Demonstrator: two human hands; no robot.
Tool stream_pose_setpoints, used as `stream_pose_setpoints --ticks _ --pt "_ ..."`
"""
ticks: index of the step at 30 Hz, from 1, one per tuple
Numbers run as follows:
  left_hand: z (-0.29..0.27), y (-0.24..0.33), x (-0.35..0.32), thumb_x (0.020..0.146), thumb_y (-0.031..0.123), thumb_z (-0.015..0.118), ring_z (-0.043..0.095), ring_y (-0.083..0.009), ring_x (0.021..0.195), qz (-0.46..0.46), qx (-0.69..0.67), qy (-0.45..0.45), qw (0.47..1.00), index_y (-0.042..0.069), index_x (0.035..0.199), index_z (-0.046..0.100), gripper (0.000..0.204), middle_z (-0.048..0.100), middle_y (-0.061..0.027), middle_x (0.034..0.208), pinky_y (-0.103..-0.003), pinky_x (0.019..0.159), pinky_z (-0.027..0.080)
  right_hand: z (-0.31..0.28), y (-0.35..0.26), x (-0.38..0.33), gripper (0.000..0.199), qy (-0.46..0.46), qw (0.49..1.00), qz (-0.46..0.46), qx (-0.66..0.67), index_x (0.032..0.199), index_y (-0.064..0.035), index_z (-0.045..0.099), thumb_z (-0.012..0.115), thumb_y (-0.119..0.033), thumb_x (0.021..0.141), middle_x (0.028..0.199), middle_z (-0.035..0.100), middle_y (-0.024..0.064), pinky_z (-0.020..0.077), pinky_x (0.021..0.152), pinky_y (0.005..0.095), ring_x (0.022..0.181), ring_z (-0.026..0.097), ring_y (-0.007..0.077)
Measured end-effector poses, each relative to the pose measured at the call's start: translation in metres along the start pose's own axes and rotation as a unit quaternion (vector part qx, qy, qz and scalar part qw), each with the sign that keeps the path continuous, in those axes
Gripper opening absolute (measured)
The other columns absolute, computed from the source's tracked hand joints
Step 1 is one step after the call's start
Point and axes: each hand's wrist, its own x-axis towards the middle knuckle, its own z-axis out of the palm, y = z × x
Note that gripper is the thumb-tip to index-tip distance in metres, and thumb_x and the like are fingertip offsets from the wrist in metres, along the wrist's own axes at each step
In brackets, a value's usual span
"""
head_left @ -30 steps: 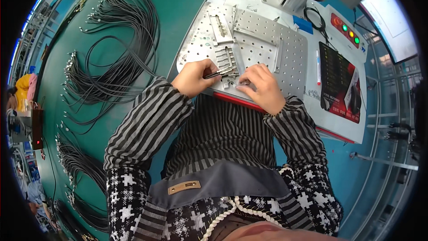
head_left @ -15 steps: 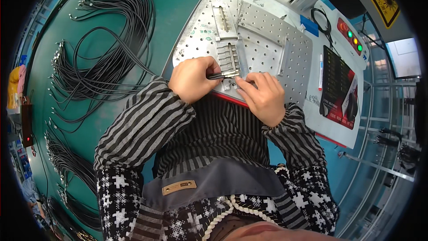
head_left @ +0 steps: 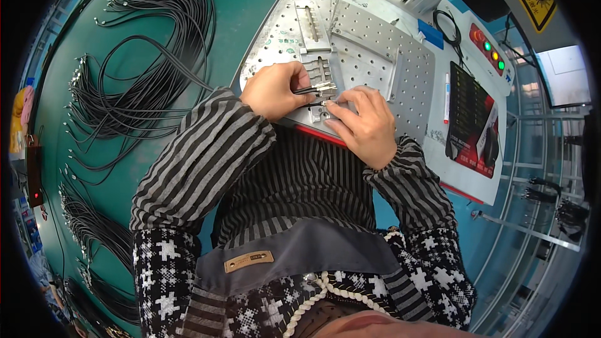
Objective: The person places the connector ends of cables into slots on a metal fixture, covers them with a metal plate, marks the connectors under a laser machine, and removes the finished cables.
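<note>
My left hand is closed in a pinch on several thin black cables, whose metal connector ends point right across a slotted metal fixture. One black cable runs apart from the bunch, nearer to me, over the fixture's near end. At its tip, my right hand closes thumb and forefinger on the connector. Part of the fixture's slots is hidden under the bunch and my fingers.
Under the fixture lies a perforated metal plate. Large bundles of black cables cover the green table on the left. To the right are a marker, a black-and-red mat and a control box with lit buttons.
My left hand has shifted slightly away from me, lifting the bunched cable ends up the fixture. One cable now lies separate from the bunch, its end at my right fingers.
</note>
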Motion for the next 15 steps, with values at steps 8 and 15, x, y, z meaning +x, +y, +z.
stream_pose_setpoints --ticks 8,15 --pt "-0.0018 0.0094 -0.0001 0.071 0.003 0.069 0.044 -0.0084 0.054 0.001 0.034 -0.012 0.999 0.005 0.077 0.056 0.014 0.052 0.0002 0.062 -0.020 0.053 0.038 -0.0012 0.0016 0.0008 0.027 -0.015 0.999 -0.034 -0.003 0.096 -0.0084 0.065 0.067 -0.016 0.070 0.101 0.061 0.0025 0.0350 0.093 0.0379 0.100 0.053 0.0215" --pt "-0.0003 0.0017 -0.0036 0.069 0.007 0.068 0.049 -0.0133 0.055 0.045 -0.005 0.039 0.998 0.005 0.076 0.057 0.013 0.056 -0.0018 0.063 -0.024 0.054 0.041 -0.0029 -0.0033 0.0009 0.038 -0.052 0.999 -0.007 0.004 0.107 -0.0084 0.060 0.067 -0.018 0.071 0.105 0.061 0.0036 0.0290 0.098 0.0427 0.104 0.052 0.0223"
